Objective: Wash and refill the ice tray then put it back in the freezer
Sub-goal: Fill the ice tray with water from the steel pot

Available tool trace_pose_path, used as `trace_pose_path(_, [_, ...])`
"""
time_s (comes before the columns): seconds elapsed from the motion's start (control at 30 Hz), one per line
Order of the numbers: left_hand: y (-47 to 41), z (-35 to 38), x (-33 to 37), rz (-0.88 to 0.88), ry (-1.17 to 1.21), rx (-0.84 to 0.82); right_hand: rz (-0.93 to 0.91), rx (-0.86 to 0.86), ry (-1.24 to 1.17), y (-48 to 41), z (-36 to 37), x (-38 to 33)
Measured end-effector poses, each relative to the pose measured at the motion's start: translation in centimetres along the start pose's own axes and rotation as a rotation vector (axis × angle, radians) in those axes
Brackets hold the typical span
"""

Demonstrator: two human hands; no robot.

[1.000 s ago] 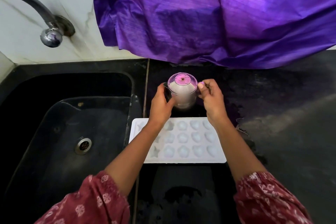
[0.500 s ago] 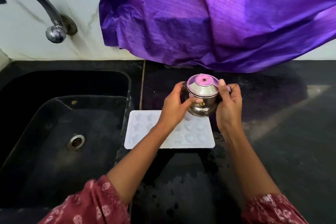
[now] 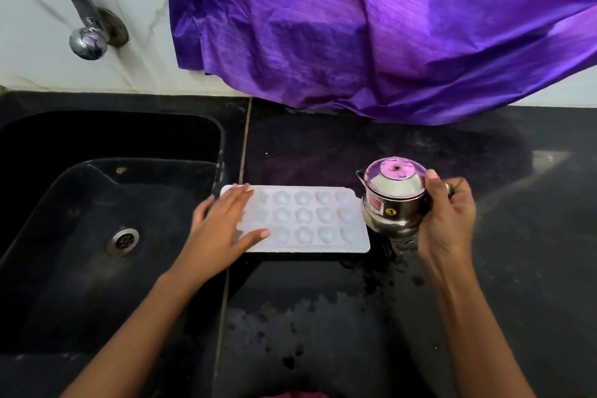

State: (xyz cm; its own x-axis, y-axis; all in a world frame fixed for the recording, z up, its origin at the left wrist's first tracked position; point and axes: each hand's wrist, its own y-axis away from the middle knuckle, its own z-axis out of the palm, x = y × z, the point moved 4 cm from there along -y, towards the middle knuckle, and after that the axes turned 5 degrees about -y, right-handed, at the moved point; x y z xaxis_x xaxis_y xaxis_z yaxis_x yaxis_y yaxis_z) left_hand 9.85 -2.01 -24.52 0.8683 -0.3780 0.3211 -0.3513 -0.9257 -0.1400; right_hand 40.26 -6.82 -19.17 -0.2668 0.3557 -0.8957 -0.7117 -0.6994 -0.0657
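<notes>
Soft, even light, brightest on the purple cloth (image 3: 371, 26), which throws a violet sheen on the steel pot (image 3: 392, 203) and the wet black worktop (image 3: 323, 145). A pale glare streak lies at my right; the sink (image 3: 64, 268) is dim. My left grip (image 3: 223, 229) is faintly blurred; the wide lens bows the edges.

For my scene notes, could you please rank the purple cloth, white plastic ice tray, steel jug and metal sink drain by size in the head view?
Largest first:
purple cloth
white plastic ice tray
steel jug
metal sink drain
</notes>
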Motion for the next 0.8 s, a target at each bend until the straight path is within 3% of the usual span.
trace_pose_path(0.13, [1.0,-0.1,-2.0,-0.094,-0.129,-0.15,0.009,-0.011,0.044,-0.1,-0.2,0.0])
trace_pose_path(0.37, [0.2,-0.4,-3.4,-0.047,-0.177,-0.373,0.055,-0.039,0.09,-0.4,-0.4,-0.1])
trace_pose_path(0.8, [0.1,0.5,-3.6,-0.074,-0.129,-0.383,0.078,-0.112,0.157,-0.6,0.1,-0.5])
